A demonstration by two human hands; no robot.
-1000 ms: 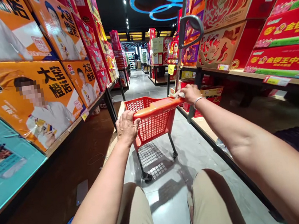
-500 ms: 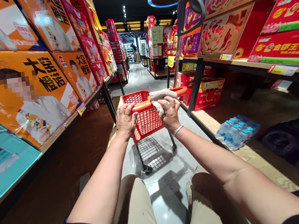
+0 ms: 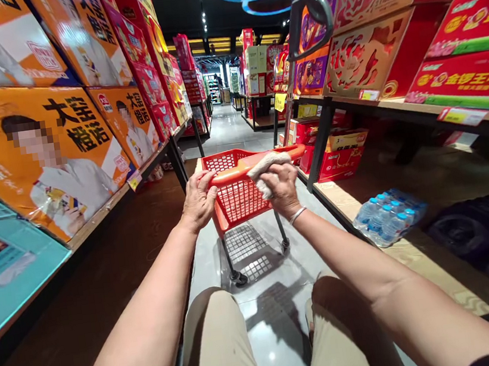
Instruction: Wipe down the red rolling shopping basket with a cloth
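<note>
A small orange-red shopping cart (image 3: pixel 240 201) with a lattice basket stands in the aisle in front of my knees. My left hand (image 3: pixel 199 200) is closed around the left end of its orange handle (image 3: pixel 229 175). On the handle's right part lies a greyish-white cloth (image 3: pixel 269 163), bunched under the fingers of my right hand (image 3: pixel 282 187). That hand is closed on the cloth and presses it against the handle. Its fingertips are partly hidden by the cloth. A white band circles my right wrist.
Shelves with orange drink cartons (image 3: pixel 38 156) line the left side. Red gift boxes (image 3: pixel 474 78) fill the right shelf, above a pack of water bottles (image 3: pixel 388 218). A grey curved handle (image 3: pixel 311 24) juts out at upper right. Grey floor (image 3: pixel 262 318) runs along the aisle.
My right hand and the cloth have shifted slightly, the cloth now lying more slanted on the handle. My left hand has slid a little to the left. The cart has hardly moved.
</note>
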